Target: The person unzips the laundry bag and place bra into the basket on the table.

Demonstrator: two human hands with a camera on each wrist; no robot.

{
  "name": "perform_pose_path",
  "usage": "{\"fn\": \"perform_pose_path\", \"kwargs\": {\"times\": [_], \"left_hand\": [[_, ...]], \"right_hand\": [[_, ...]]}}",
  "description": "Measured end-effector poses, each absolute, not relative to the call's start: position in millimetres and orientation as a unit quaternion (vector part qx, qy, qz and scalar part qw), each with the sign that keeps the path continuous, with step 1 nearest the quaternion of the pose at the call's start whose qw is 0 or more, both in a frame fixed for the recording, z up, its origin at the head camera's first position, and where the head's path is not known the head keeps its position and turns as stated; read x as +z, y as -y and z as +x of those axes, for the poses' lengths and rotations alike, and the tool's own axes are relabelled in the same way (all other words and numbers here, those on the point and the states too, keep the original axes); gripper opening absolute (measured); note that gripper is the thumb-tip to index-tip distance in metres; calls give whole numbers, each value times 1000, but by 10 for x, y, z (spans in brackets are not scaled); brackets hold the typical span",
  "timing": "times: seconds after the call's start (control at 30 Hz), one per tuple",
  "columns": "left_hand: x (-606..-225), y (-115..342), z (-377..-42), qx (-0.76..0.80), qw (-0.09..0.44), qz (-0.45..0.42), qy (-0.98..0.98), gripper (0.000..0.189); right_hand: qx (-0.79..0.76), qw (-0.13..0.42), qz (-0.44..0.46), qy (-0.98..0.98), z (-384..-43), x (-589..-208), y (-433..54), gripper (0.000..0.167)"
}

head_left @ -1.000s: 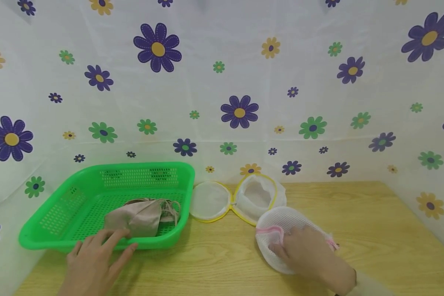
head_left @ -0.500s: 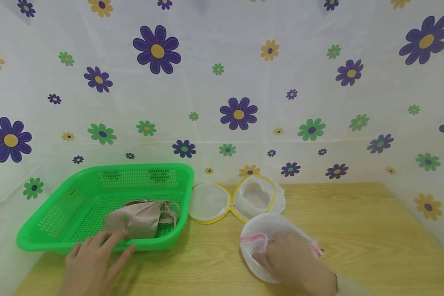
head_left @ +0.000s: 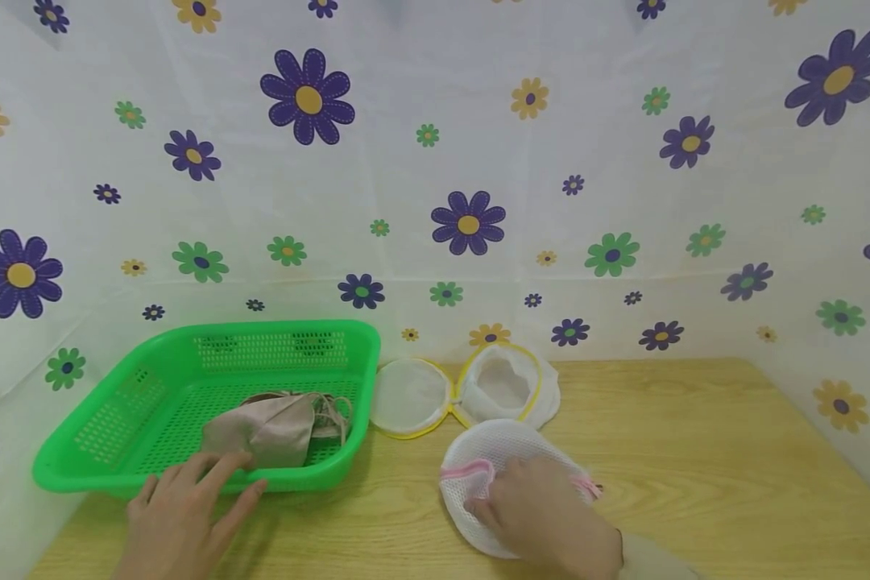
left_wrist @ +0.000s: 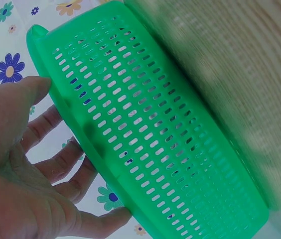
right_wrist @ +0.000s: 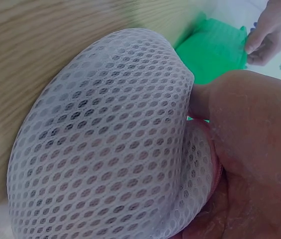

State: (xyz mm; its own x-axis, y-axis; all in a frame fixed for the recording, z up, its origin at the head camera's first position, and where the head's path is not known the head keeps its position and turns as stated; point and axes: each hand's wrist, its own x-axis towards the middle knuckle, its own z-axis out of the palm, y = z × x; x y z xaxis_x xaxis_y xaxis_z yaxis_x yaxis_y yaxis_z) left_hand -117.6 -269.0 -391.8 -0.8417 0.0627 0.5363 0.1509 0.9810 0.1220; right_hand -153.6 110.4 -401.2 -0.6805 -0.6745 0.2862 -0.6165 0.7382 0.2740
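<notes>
My right hand point(head_left: 544, 511) grips a white mesh laundry bag point(head_left: 496, 443) with a pink zipper, just above or on the table near its front. In the right wrist view the bulging mesh laundry bag point(right_wrist: 100, 144) fills the middle, and darker patches show through the holes; its contents are unclear. Fingertips are partly hidden in its folds. My left hand point(head_left: 181, 511) rests on the near rim of a green plastic basket point(head_left: 58, 463), thumb against the outside and fingers over the edge. Inside the basket lies a beige satiny drawstring bag point(head_left: 268, 427).
A white mesh item with two yellow-rimmed rings point(head_left: 412, 399) lies against the wall behind the laundry bag. One ring lies flat, the other opens into a pouch. Flower-printed sheeting point(head_left: 471, 137) encloses the back and sides of the wooden table point(head_left: 696, 467).
My right hand has carried the mesh laundry bag leftward, nearer the basket. The left hand and basket stay where they were.
</notes>
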Motion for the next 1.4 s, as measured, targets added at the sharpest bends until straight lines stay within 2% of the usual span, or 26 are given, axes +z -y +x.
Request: {"fn": "perform_pose_path", "kwargs": {"times": [0.23, 0.4, 0.53, 0.63, 0.73, 0.83, 0.9, 1.0, 1.1, 1.27, 1.4], "left_hand": [[-3916, 2698, -1168, -80, 270, -55, 958, 31], [-3903, 2698, -1156, -74, 247, -51, 965, 33], [-3858, 2694, -1149, -72, 194, -39, 978, 34], [-3833, 2683, -1138, -75, 173, -38, 981, 33], [-3817, 2636, -1127, -84, 203, -67, 973, 27], [-3813, 2562, -1125, -98, 276, -142, 946, 21], [-3810, 2493, -1135, -114, 326, -205, 916, 20], [-3807, 2371, -1150, -138, 362, -283, 877, 37], [-3817, 2237, -1161, -158, 361, -330, 858, 35], [-3862, 2056, -1122, -168, 309, -348, 869, 4], [-3900, 1930, -1101, -160, 255, -353, 886, 14]], "right_hand": [[-63, 185, 360, 912, -1552, -4007, -922, 63], [-32, 141, 359, 922, -1557, -3993, -840, 63], [26, 84, 364, 927, -1599, -3959, -892, 53], [99, 41, 391, 914, -1664, -3892, -996, 34], [186, 9, 418, 889, -1726, -3799, -1116, 18], [266, 0, 419, 868, -1762, -3744, -1219, 11], [302, 17, 416, 857, -1784, -3747, -1267, 8], [335, 34, 407, 849, -1822, -3780, -1298, 10], [349, 27, 395, 850, -1856, -3812, -1318, 13], [358, -33, 377, 854, -1886, -3816, -1400, 31], [361, -68, 378, 850, -1902, -3786, -1468, 39]]}}
